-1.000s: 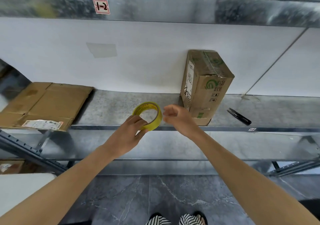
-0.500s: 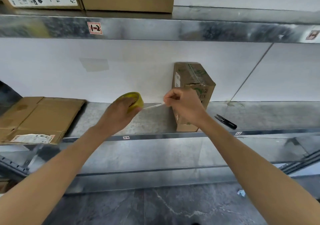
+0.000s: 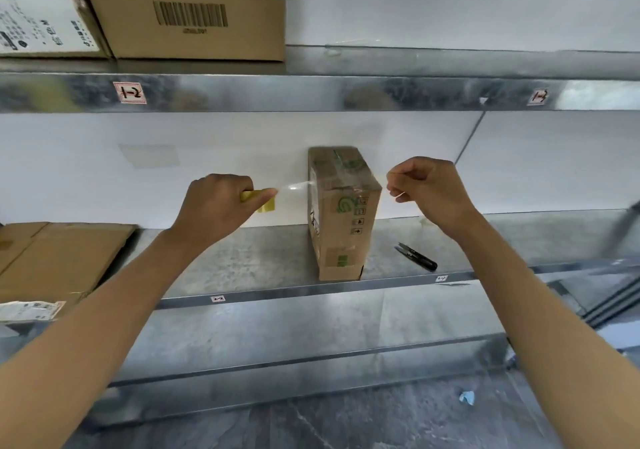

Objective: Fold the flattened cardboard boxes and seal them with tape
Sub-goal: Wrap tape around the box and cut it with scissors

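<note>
One tape roll (image 3: pixel 266 203) clamped in left grip (image 3: pixel 215 206), taut strip (image 3: pixel 295 186) pinched in right grip (image 3: pixel 429 192)

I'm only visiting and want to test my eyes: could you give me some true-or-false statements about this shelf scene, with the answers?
The left hand holds the tape roll: true.
The right hand pinches the end of the tape strip: true.
The box lies flat: false, it stands upright on the shelf.
The snips are in a hand: false, they lie right of the box.
Left of the box lies flat cardboard: true.
</note>
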